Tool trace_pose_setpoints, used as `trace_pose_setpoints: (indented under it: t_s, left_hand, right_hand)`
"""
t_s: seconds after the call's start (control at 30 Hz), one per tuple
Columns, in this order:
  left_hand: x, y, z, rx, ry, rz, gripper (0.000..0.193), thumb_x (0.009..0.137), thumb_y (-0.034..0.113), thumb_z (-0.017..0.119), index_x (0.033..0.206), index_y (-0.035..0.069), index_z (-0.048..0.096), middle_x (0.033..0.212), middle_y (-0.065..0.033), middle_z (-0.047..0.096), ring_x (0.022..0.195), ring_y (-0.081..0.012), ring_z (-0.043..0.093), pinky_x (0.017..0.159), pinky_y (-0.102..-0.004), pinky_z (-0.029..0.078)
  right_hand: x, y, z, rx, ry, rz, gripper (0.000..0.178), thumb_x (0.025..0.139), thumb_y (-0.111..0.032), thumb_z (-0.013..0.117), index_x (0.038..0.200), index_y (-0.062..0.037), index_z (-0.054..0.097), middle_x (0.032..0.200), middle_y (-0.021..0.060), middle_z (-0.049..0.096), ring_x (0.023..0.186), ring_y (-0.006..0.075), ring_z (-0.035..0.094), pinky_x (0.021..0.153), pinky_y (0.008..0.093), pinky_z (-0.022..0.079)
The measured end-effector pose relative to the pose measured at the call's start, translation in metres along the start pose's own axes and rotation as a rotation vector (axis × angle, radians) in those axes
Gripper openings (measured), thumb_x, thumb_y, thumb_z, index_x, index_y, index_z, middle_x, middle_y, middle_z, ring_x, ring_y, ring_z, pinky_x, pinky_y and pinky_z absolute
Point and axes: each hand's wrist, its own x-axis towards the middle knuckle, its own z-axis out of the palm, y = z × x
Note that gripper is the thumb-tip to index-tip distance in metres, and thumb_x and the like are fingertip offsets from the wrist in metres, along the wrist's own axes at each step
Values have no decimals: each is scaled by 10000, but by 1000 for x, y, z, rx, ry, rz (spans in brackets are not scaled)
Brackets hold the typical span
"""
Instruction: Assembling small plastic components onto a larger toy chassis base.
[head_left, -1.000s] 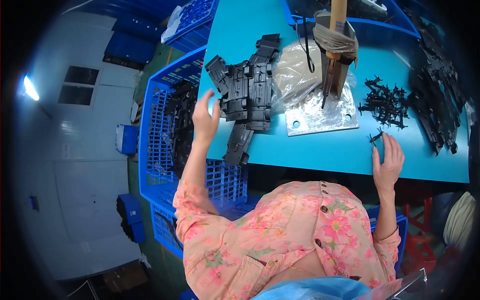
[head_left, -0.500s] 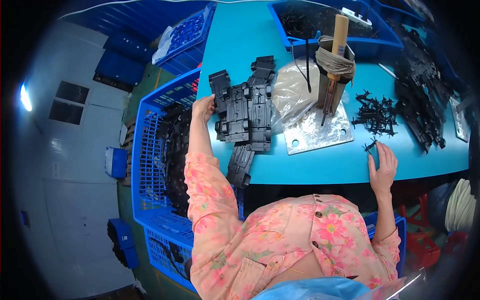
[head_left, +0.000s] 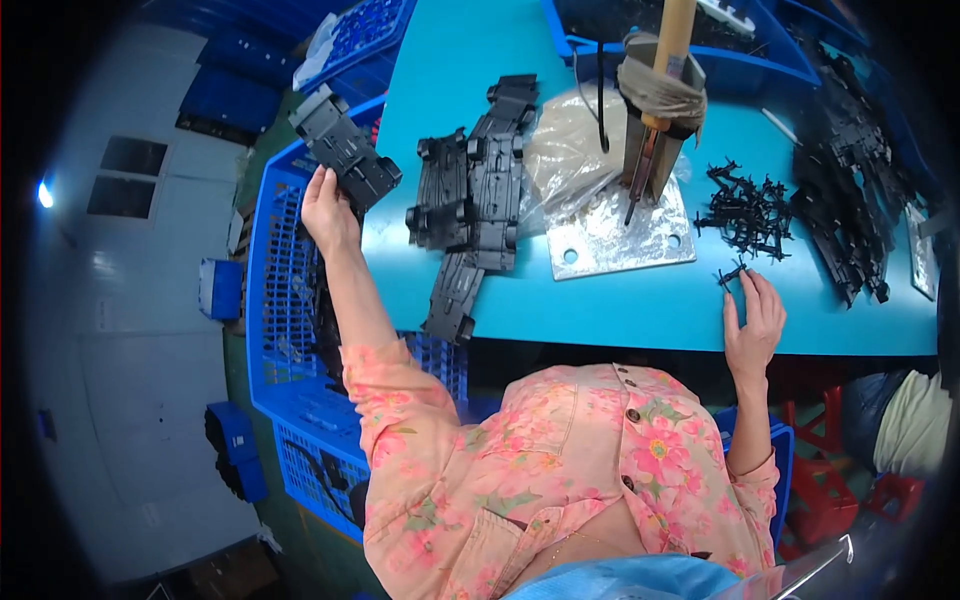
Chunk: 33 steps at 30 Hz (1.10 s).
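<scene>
My left hand [head_left: 331,212] grips the lower edge of a black plastic chassis part [head_left: 346,152], raised above the rim of the blue basket. More chassis parts [head_left: 467,188] of the same kind lie overlapping on the teal table, right of that hand. At the table's front right, my right hand [head_left: 755,318] pinches a small black branched plastic piece [head_left: 733,273] by its fingertips. Just beyond it is a heap of similar small pieces [head_left: 745,212]. Between my hands, a soldering iron [head_left: 657,118] with a wooden handle leans tip-down in a cloth-wrapped stand over a foil-covered plate [head_left: 620,240].
A blue slatted basket [head_left: 270,375] with black parts stands left of the table [head_left: 600,320]. A clear plastic bag [head_left: 575,150] lies beside the stand. Behind is a blue bin [head_left: 740,55]; long black parts [head_left: 840,225] lie at right. Red stools [head_left: 822,495] stand below.
My left hand has lifted one chassis part off the group and carried it left, over the basket. My right hand stays near the same spot with the small piece. The view has shifted slightly.
</scene>
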Motion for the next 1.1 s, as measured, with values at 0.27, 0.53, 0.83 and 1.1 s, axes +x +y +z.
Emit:
trace_pose_setpoints:
  t_s: [0.27,0.53,0.83,1.1]
  left_hand:
    - [-177,-4,-20,-361,-270,-457,228,853,49,463,1074,-6,485,968,-81,574,866,-167,556,788,-294,445]
    - [-264,-3,9,29,-165,-616,223,828,10,505,1042,-49,527,943,-87,594,852,-126,564,770,-234,443]
    - [-278,-8,31,186,-416,-627,208,835,45,526,1026,-35,554,843,-29,586,742,-70,540,668,-187,436]
    - [-283,-16,51,9,-406,-751,222,831,19,517,1041,-54,528,887,-69,596,768,-100,566,704,-211,464]
  right_hand:
    - [3,25,-9,30,-51,6,253,791,-133,587,1025,-38,566,1112,107,523,1043,259,480,864,350,355]
    - [6,27,-7,190,39,65,265,792,-101,584,1047,-26,567,1160,125,499,1065,271,470,896,344,360]
    - [-23,-50,-3,1145,-375,234,249,831,-47,527,1062,47,531,998,126,582,892,176,565,803,264,431]
    - [-18,-80,4,1425,-621,399,365,872,-116,489,1191,50,426,1032,125,562,891,142,548,759,248,441]
